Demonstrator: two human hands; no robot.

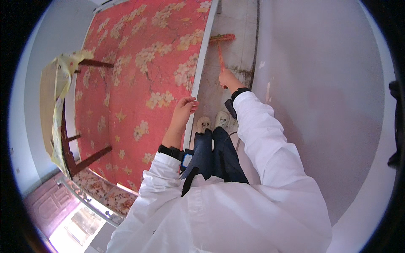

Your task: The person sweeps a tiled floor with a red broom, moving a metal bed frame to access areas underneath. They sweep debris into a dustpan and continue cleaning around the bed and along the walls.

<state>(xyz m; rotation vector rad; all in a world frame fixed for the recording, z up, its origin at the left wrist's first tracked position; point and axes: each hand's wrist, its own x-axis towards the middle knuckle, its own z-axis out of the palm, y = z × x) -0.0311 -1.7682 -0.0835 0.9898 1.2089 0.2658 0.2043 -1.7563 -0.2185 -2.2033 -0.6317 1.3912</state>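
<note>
My right hand (228, 78) is closed around the handle of a red brush (219, 53), which looks like a small broom. Its head lies across a narrow, dirt-marked strip of grey floor (234, 22), with the left end close to a pale raised edge (202, 60). Near that same edge, further back towards me, is my left hand (185, 110). Nothing shows in it; the fingers are loosely bent, with the thumb apart. Whether it touches the edge I cannot tell. Beyond the edge spreads a red floral-patterned surface (126, 85).
A plain pale wall (322, 95) bounds the strip on the right. My shoes (222, 119) stand in the strip. At left, a wooden table (66, 139) with a yellowish cover has its legs on the red surface. A metal railing (85, 199) and a purplish door (50, 202) appear lower left.
</note>
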